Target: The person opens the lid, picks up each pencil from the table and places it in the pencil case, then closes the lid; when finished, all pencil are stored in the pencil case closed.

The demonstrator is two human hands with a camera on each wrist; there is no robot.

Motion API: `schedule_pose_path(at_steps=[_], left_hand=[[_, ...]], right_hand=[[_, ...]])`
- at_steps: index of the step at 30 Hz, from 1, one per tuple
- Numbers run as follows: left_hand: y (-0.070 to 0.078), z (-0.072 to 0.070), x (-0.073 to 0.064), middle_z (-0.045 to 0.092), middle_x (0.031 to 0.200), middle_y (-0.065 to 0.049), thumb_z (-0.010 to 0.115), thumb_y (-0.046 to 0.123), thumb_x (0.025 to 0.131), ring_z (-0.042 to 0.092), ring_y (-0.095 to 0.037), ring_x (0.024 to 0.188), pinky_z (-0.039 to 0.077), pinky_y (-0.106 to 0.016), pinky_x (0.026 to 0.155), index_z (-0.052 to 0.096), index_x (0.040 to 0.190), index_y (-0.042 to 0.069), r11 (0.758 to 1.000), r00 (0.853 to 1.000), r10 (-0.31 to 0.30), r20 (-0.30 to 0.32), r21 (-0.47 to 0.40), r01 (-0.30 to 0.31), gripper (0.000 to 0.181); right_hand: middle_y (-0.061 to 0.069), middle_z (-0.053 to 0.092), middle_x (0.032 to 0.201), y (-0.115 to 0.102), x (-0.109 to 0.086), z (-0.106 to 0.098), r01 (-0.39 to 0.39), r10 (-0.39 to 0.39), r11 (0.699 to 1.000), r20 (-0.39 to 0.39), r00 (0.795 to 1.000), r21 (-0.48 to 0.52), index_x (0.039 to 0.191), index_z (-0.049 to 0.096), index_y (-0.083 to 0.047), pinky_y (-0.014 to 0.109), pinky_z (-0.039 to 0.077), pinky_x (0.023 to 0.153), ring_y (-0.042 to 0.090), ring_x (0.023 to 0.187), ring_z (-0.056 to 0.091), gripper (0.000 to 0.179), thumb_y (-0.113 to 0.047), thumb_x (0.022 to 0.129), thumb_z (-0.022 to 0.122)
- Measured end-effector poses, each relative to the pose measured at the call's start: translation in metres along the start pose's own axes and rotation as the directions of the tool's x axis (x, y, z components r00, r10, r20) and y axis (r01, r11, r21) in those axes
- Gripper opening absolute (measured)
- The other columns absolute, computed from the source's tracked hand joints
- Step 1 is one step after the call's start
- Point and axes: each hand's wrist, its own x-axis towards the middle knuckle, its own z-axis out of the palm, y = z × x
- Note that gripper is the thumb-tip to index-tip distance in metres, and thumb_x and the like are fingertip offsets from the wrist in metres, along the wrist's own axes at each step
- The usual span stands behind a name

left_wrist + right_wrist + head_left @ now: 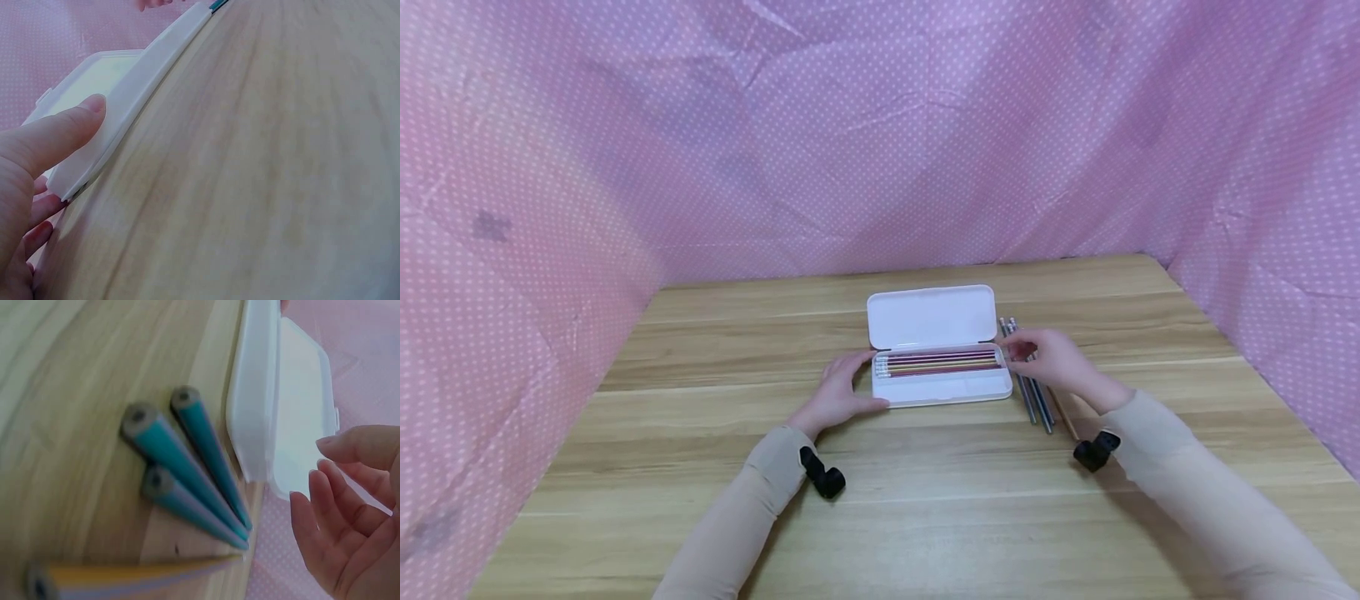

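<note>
Clearly, the white pencil case (942, 403) lies in the middle of the wooden table (925, 517), its lid (931, 317) raised on the far side. Several pencils (940, 363) rest side by side in the far part of it, white eraser ends to the left. The left hand (838, 393) grips the case's left end, thumb against the near wall and fingers round towards the far corner. At the right end, the right hand (1054, 358) is loosely curved above the loose pencils, thumb and fingers parted with nothing visible between them; whether its fingertips touch the case, I cannot tell. Under and just beside that hand lie three teal pencils (187, 470), their blunt ends pointing near, with an orange pencil (125, 578) to their right. Both forearms wear beige sleeves (1210, 492), and pink dotted cloth (887, 167) hangs beyond the table's far edge.
</note>
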Motion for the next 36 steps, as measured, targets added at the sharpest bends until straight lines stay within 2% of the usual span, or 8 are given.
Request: schedule_pose_path(at_steps=[7, 15, 25, 29, 33, 36], left_hand=[[0.000, 0.001, 0.000, 0.041, 0.147, -0.006, 0.083, 0.038, 0.069, 0.030, -0.028, 0.137, 0.015, -0.047, 0.116, 0.042, 0.142, 0.018, 1.000, 1.000, -0.004, -0.001, 0.002, 0.004, 0.086], [0.000, 0.002, -0.002, 0.040, 0.148, -0.005, 0.083, 0.039, 0.069, 0.029, -0.027, 0.138, 0.014, -0.047, 0.116, 0.042, 0.142, 0.018, 1.000, 1.000, -0.018, 0.000, -0.007, 0.018, 0.087], [0.000, 0.003, -0.001, 0.040, 0.147, -0.005, 0.083, 0.038, 0.069, 0.029, -0.027, 0.138, 0.013, -0.047, 0.116, 0.041, 0.142, 0.019, 1.000, 1.000, -0.006, -0.009, -0.006, 0.006, 0.087], [-0.001, 0.003, 0.000, 0.040, 0.147, -0.005, 0.084, 0.038, 0.069, 0.029, -0.027, 0.138, 0.013, -0.047, 0.116, 0.041, 0.142, 0.018, 1.000, 1.000, -0.003, -0.012, -0.001, 0.003, 0.087], [0.000, 0.003, -0.001, 0.041, 0.147, -0.005, 0.084, 0.038, 0.069, 0.029, -0.027, 0.138, 0.012, -0.046, 0.116, 0.042, 0.142, 0.018, 1.000, 1.000, -0.004, -0.007, 0.000, 0.004, 0.087], [0.000, 0.003, 0.000, 0.040, 0.147, -0.006, 0.084, 0.037, 0.069, 0.029, -0.027, 0.138, 0.012, -0.046, 0.117, 0.041, 0.143, 0.017, 1.000, 1.000, -0.005, -0.003, 0.000, 0.005, 0.087]], right_hand=[[0.012, 0.065, 0.086, 0.012, -0.008, -0.012, -0.092, 0.092, 0.995, -0.008, 0.996, 0.029, 0.108, 0.064, 0.007, 0.023, 0.049, 0.067, 0.021, 0.080, 0.059, 0.029, 0.002, 0.079, 0.067], [0.012, 0.066, 0.085, 0.016, -0.015, -0.020, -0.104, 0.105, 0.994, -0.024, 0.994, 0.034, 0.108, 0.065, 0.007, 0.021, 0.049, 0.068, 0.018, 0.079, 0.059, 0.030, 0.001, 0.078, 0.068], [0.016, 0.069, 0.089, 0.027, -0.021, -0.024, -0.120, 0.121, 0.992, -0.022, 0.992, 0.025, 0.111, 0.064, 0.009, 0.029, 0.052, 0.074, 0.023, 0.082, 0.063, 0.031, 0.000, 0.080, 0.064], [0.018, 0.068, 0.089, 0.031, -0.022, -0.023, -0.130, 0.130, 0.988, -0.001, 0.991, 0.085, 0.111, 0.061, 0.012, 0.026, 0.052, 0.070, 0.022, 0.082, 0.063, 0.034, 0.002, 0.079, 0.065], [0.021, 0.066, 0.091, 0.036, -0.023, -0.022, -0.188, 0.184, 0.967, 0.040, 0.982, 0.173, 0.115, 0.058, 0.014, 0.023, 0.053, 0.062, 0.015, 0.079, 0.060, 0.038, 0.002, 0.079, 0.066], [0.022, 0.065, 0.096, 0.040, -0.023, -0.021, -0.248, 0.236, 0.943, 0.076, 0.969, 0.222, 0.118, 0.055, 0.013, 0.024, 0.055, 0.062, 0.012, 0.078, 0.058, 0.041, 0.000, 0.081, 0.066]])
